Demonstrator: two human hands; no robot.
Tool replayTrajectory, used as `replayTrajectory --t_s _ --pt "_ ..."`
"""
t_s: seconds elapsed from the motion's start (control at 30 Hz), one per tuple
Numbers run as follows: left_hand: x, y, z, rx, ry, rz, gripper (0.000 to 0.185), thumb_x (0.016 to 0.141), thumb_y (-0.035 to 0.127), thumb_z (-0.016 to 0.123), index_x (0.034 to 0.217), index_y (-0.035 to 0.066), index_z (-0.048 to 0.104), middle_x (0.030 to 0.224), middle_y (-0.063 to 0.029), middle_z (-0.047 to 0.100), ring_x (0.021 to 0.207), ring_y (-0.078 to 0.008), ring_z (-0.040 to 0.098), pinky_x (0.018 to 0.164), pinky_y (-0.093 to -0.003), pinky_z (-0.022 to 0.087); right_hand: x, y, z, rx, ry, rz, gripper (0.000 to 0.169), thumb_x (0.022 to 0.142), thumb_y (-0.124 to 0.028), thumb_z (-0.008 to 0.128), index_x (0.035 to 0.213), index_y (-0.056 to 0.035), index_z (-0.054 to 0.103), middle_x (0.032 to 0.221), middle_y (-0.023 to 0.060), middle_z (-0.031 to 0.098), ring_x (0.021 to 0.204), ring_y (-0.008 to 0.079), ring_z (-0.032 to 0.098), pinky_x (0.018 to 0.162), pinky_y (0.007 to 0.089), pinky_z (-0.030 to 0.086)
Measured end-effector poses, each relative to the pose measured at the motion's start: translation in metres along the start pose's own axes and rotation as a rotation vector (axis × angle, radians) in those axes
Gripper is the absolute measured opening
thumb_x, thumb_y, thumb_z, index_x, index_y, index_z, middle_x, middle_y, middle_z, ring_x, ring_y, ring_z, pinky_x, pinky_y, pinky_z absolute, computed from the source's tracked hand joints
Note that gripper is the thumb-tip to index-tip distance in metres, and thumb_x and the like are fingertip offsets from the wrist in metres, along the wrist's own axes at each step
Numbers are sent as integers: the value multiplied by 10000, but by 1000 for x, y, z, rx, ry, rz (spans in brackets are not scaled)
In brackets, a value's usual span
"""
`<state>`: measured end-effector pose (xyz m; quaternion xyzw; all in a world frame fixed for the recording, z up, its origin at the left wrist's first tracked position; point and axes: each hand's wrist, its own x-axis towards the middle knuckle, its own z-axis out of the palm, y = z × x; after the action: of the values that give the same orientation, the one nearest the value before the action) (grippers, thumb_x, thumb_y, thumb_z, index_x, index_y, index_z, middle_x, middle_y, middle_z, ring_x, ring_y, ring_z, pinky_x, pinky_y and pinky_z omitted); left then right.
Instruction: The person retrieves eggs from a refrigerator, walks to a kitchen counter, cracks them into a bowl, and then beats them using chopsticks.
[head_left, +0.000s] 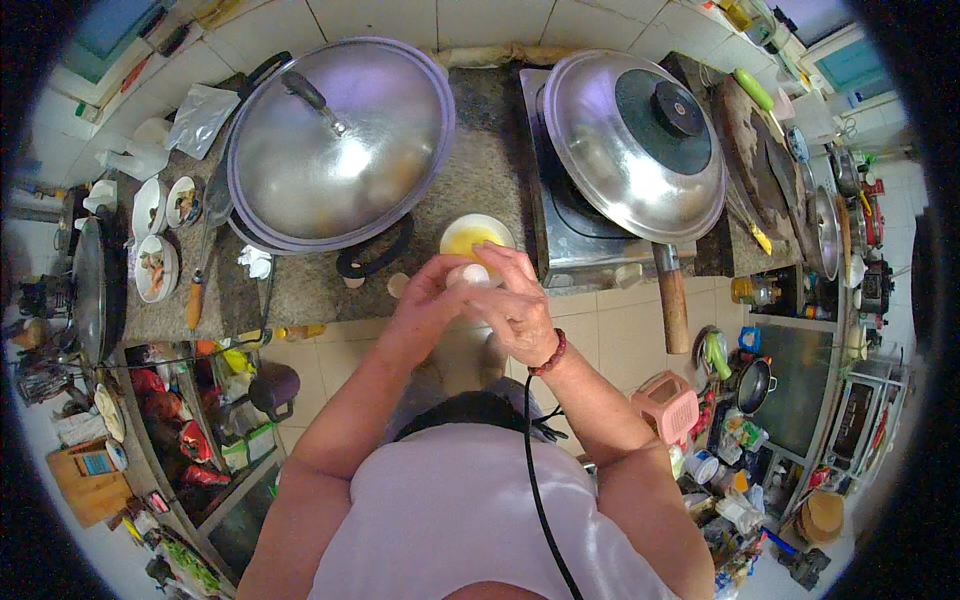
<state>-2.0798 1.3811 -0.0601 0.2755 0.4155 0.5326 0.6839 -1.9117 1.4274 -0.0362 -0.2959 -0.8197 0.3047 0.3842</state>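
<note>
My left hand (433, 295) and my right hand (517, 304) meet at the counter's front edge, both around a small white round thing (472, 276), perhaps an eggshell; blur hides what it is. A beaded bracelet is on my right wrist. Just beyond my fingers stands a white bowl (457, 225) with yellow liquid in it, like raw egg. A small pale round thing (398, 285) lies on the counter to the left of my left hand.
A large lidded wok (375, 127) stands left of the bowl. On the stove (570, 247) at right sits a pan with a domed lid (592, 135), its wooden handle (674, 307) jutting past the counter edge. Food bowls (169, 281) and a wooden-handled spatula (194, 300) are farther left.
</note>
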Motion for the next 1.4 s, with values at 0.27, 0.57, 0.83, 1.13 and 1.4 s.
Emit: replayTrajectory --t_s 0.27,0.57,0.83,1.13,1.4 --pt "5 21 1 133 56 -174 254 940 222 584 1150 82 556 1033 -50 608 865 -137 592 751 -298 546 13 2 -21 -283 -207 -97 399 706 -141 727 1101 -135 674 1359 189 469 1222 367 475 985 464 422" --pt "20 60 11 339 -137 -125 234 957 238 564 1116 66 573 965 -53 582 786 -128 595 645 -305 580 47 4 -63 -664 -390 -376 374 829 -199 543 1198 -191 600 1395 172 438 1260 315 456 1013 487 391" --pt "34 99 30 601 -255 -67 245 935 218 602 1117 55 577 911 -34 590 726 -119 609 604 -263 553 51 8 -70 -645 -409 -374 432 796 -158 551 1224 -194 585 1445 172 382 1309 320 410 1054 503 351" --pt "37 111 40 913 -326 120 237 905 164 626 1110 54 578 955 -40 531 665 -101 579 512 -244 465 50 20 -70 -606 -403 -379 386 775 -139 555 1155 -181 609 1466 182 356 1333 334 384 1082 506 324" --pt "42 99 33 1124 -366 419 268 859 66 623 1123 47 577 948 -100 498 864 -235 547 699 -322 477 41 28 -68 -607 -445 -362 418 836 -178 515 1246 -243 566 1465 164 359 1336 318 382 1085 506 329"
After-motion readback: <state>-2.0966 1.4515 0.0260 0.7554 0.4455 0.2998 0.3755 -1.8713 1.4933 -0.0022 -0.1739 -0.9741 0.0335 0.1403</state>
